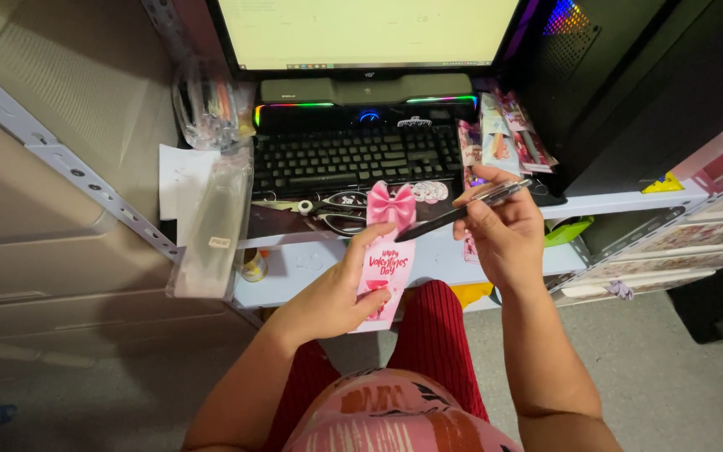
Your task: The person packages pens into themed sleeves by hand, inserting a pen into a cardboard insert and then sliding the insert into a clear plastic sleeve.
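1. Pink card [387, 276] with a pink bow [391, 203] fixed at its top edge. It is held upright in the air over the person's lap, just in front of the desk edge [311, 272], printed face toward the camera.
2. Left hand [332, 293]: closed on the card from its left side, thumb across the front face, fingers behind. Narrow grip, holding the card's lower half.
3. Right hand [504, 230]: curled shut around a dark pen [462, 209] with a clear barrel end. The pen lies nearly horizontal, tip pointing left toward the bow and just beside the card's top right. Whether the tip touches, cannot tell.
4. Scissors [328, 209] lie on the desk just behind the bow, black handles toward the card, blades pointing left.
5. Black keyboard [353, 159] behind the scissors, and a lit bar with coloured lights [366, 105] behind that, under the monitor [366, 33].
6. Clear plastic sleeves [215, 226] hang over the desk's left end, well apart from the left hand.
7. Stack of small packaged cards [508, 134] sits right of the keyboard, behind the right hand.
8. Red ribbed trousers [433, 335] below the card.
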